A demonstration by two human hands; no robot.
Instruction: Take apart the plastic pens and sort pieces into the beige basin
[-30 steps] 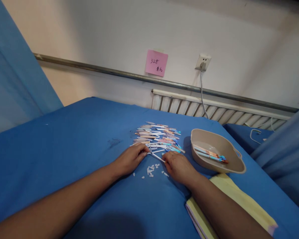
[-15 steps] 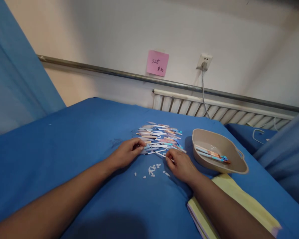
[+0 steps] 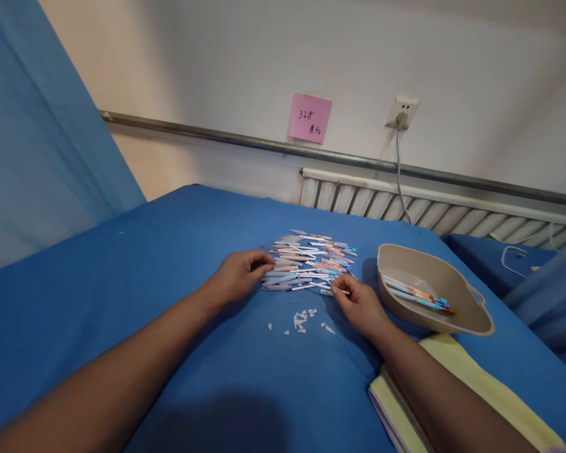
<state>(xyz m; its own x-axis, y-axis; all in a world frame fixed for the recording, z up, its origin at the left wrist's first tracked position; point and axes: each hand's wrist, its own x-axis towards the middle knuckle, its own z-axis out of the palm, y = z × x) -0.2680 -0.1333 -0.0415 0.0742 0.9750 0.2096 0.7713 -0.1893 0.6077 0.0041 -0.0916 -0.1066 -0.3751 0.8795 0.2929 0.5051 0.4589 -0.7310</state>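
A pile of thin pens and white refills lies on the blue cloth-covered table. My left hand rests at the pile's left edge with its fingers curled onto the nearest pens. At the pile's right front my right hand has its fingertips pinched on a thin white refill. Small white bits are scattered on the cloth between my hands. A beige tray to the right holds a few finished pens.
A yellow notebook lies under my right forearm at the table's front right. Behind the table run a radiator, a wall rail, a pink note and a socket with a cable. A blue curtain hangs at left.
Both hands have moved forward from the white bits up to the pile's near edge. The head camera has turned a little to the left, shifting everything rightward.
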